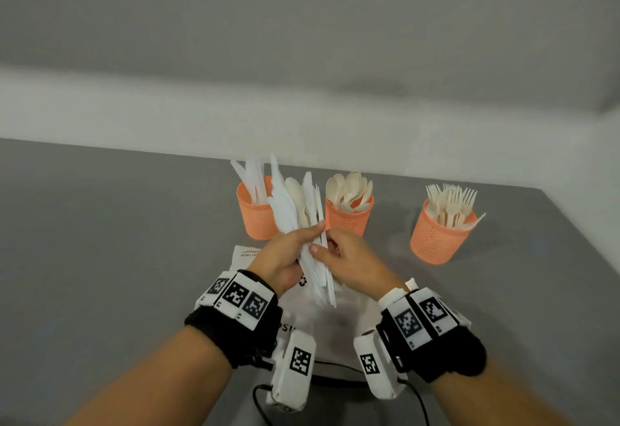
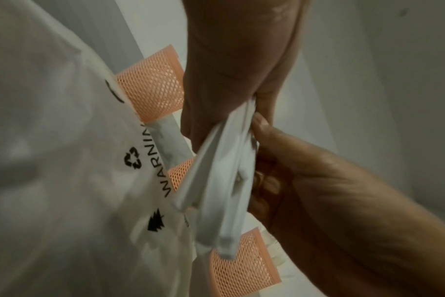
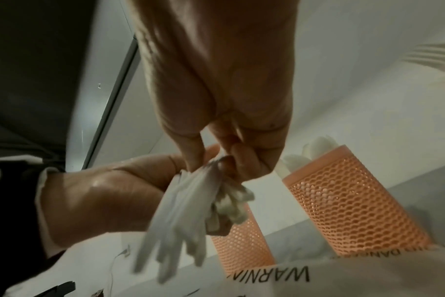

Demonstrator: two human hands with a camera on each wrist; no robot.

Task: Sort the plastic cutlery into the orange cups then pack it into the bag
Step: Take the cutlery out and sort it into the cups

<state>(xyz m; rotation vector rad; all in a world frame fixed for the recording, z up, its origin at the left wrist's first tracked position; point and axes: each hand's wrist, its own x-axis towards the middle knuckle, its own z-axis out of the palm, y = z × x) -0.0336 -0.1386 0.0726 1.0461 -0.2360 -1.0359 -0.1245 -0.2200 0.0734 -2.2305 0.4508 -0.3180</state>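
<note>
My left hand (image 1: 302, 239) grips a mixed bundle of white plastic knives and cream spoons (image 1: 295, 204), held upright above the white plastic bag (image 1: 246, 253). My right hand (image 1: 327, 246) pinches pieces at the bundle's right side, thumb on the front. Behind stand three orange mesh cups: the left cup (image 1: 256, 217) holds white knives, the middle cup (image 1: 349, 217) cream spoons, the right cup (image 1: 434, 238) cream forks. In the left wrist view the bundle's handles (image 2: 216, 191) hang between both hands. The right wrist view shows my right hand (image 3: 211, 160) pinching the bundle (image 3: 183, 211).
The bag (image 2: 64, 160) lies flat on the grey table (image 1: 100, 241), printed with black warning text and a recycling mark. A white wall runs behind the cups. A black cable (image 1: 258, 399) trails near the table's front edge.
</note>
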